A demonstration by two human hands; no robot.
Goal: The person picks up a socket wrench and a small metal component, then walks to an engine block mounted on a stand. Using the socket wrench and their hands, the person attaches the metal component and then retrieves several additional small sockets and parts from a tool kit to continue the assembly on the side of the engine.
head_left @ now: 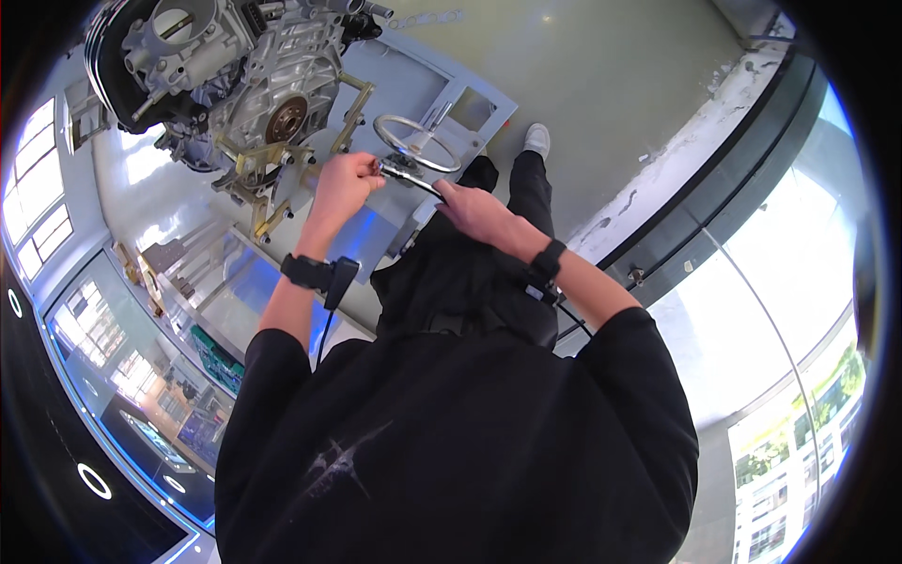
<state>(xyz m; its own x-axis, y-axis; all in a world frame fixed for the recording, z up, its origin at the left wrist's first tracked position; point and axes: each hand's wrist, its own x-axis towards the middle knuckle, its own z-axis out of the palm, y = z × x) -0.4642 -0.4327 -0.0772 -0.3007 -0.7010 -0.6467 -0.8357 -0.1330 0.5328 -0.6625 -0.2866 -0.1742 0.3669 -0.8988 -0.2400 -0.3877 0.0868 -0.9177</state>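
Note:
A chrome ratchet wrench [412, 178] with a dark grip slants in front of my body. My right hand [472, 211] is closed round its handle end. My left hand [349, 180] is at the ratchet's head, thumb and fingers pinched together. Whatever small piece lies between those fingertips is too small and too covered to tell. Just beyond the wrench is a metal handwheel [418, 143], apart from both hands as far as I can see.
A large engine [282, 85] stands at the far left, held by brass-coloured brackets [258, 174] on a grey-blue stand [409, 68]. Cables hang from my wristbands. A black-framed window ledge [691, 226] runs along the right. My shoe [536, 140] is on the floor beyond the handwheel.

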